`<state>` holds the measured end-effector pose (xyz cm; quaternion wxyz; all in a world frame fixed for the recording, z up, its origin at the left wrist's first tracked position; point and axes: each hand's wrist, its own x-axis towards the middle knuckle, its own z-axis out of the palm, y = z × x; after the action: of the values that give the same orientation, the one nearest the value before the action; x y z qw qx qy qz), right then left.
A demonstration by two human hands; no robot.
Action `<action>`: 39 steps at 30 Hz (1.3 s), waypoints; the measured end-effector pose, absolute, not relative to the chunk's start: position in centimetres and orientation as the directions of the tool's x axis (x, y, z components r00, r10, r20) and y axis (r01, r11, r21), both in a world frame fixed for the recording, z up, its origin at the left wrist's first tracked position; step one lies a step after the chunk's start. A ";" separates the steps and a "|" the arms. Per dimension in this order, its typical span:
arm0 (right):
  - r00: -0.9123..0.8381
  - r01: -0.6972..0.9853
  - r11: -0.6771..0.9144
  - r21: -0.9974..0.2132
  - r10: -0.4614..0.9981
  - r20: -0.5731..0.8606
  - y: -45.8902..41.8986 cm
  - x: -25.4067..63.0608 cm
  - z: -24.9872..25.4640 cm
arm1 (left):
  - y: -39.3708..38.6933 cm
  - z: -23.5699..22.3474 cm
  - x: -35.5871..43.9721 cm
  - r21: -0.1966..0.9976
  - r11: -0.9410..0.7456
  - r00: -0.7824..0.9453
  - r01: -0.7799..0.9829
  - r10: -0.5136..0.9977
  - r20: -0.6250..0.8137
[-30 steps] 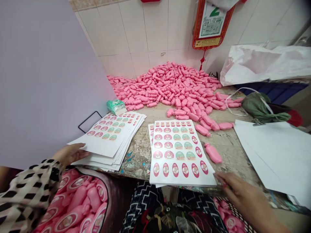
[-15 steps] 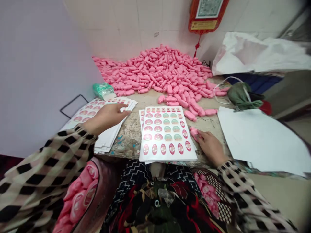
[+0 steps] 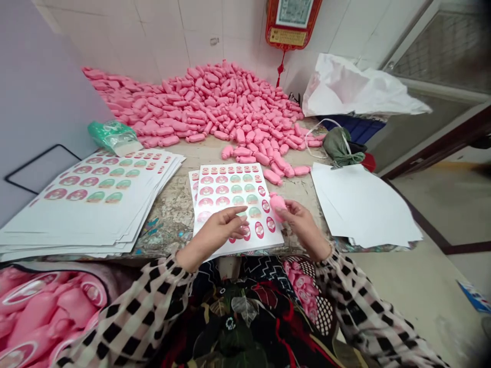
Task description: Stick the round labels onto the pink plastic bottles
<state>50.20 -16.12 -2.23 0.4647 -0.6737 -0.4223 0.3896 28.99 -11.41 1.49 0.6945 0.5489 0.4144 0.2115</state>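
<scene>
My left hand [image 3: 220,230] is over the sticker sheet [image 3: 230,191], fingers half open, no grip visible; probably kept close to the labels. My right hand [image 3: 307,227], at the sticker sheet's right edge, pinches a pink bottle [image 3: 276,203], likely for easy access. Scuffed table [image 3: 169,204] under the sticker sheet; tiled wall [image 3: 164,41] beyond it, red calendar [image 3: 287,37] beyond its right side.

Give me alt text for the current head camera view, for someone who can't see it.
A person's right hand holds a pink bottle-shaped piece beside a sheet of pink and green stickers, with the left hand over the sheet. Behind, a large heap of similar pink pieces lies against a tiled wall.
</scene>
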 end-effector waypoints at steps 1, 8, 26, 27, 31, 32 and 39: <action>0.284 0.143 -0.163 -0.976 0.952 -0.117 -16.5 48.5 -1.8 | -11.8 1.0 29.4 0.937 0.339 0.567 0.085 0.757 -0.325; 0.063 0.346 -0.023 -0.938 0.998 -0.002 -18.9 44.7 -0.4 | -12.7 0.3 30.5 0.889 0.426 0.522 -0.167 0.803 -0.287; 0.018 0.978 0.004 -0.209 0.995 0.101 -16.6 52.5 -2.7 | -12.2 -0.9 34.6 0.336 -0.636 0.687 0.694 0.725 -0.046; 0.005 0.979 0.014 -0.202 0.996 0.093 -16.5 52.6 -2.7 | -12.1 -1.1 34.7 0.340 -0.624 0.681 0.703 0.729 -0.071; -0.030 0.979 0.043 -0.198 0.997 0.070 -16.4 52.9 -2.6 | -11.6 -1.3 34.9 0.387 -0.572 0.659 0.723 0.740 -0.138; -0.035 0.978 0.048 -0.202 0.997 0.065 -16.3 53.0 -2.5 | -11.5 -1.3 34.9 0.389 -0.574 0.661 0.721 0.737 -0.139; -0.104 0.950 0.118 -0.288 0.992 0.065 -16.2 53.7 -2.5 | -11.2 -1.6 34.9 0.353 -0.605 0.680 0.714 0.720 -0.140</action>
<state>53.73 -16.21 -2.52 0.1215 -0.6584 -0.7378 0.0867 34.88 -11.24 -1.56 0.1933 0.8958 0.4002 0.0083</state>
